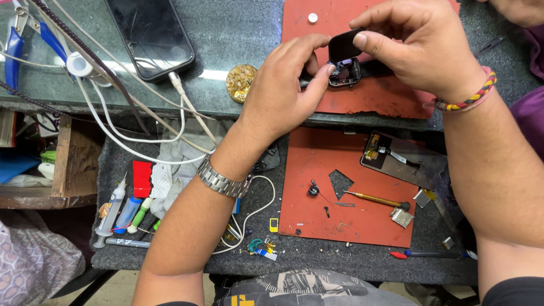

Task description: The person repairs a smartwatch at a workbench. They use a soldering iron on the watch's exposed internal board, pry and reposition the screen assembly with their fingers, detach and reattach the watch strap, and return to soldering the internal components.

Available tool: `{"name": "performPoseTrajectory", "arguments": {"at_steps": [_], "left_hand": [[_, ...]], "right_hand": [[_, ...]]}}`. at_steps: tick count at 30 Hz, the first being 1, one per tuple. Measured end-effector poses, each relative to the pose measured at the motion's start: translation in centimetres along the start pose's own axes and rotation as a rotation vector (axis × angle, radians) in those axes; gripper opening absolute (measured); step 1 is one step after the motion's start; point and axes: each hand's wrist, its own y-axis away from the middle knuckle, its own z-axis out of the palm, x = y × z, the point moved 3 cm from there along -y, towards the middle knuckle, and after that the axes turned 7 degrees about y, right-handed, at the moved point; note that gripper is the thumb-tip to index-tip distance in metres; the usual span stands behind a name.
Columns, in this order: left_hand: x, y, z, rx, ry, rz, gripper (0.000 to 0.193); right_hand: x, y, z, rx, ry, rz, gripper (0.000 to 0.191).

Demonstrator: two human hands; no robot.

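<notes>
While the desk (238, 34) is cluttered with a phone (150, 34) and red mats (340, 187), the left hand (286, 85) pinches the opened smartwatch (345, 72) body over the upper mat, right hand (422, 45) fingers clamped on its lifted black screen (343, 44).

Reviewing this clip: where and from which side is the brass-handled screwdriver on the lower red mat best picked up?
Grip the brass-handled screwdriver at mid-handle, coming from above with the fingers across its width. It lies flat on the lower red mat, tip pointing left and dark cap right; the middle of the handle is bare, while a small metal part sits beside the cap.
</notes>
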Motion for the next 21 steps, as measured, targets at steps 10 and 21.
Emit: {"name": "performPoseTrajectory", "arguments": {"at_steps": [10,21], "left_hand": [[-0.5,-0.7,0.0,-0.054,0.111,0.017,0.04],[-1.7,-1.2,0.1,-0.049,0.268,-0.15,0.013]], "right_hand": [[-0.5,-0.3,0.4,-0.003,0.028,-0.013,0.016],[-1.3,2.8,1.1,0.219,0.315,-0.2,0.019]]}}
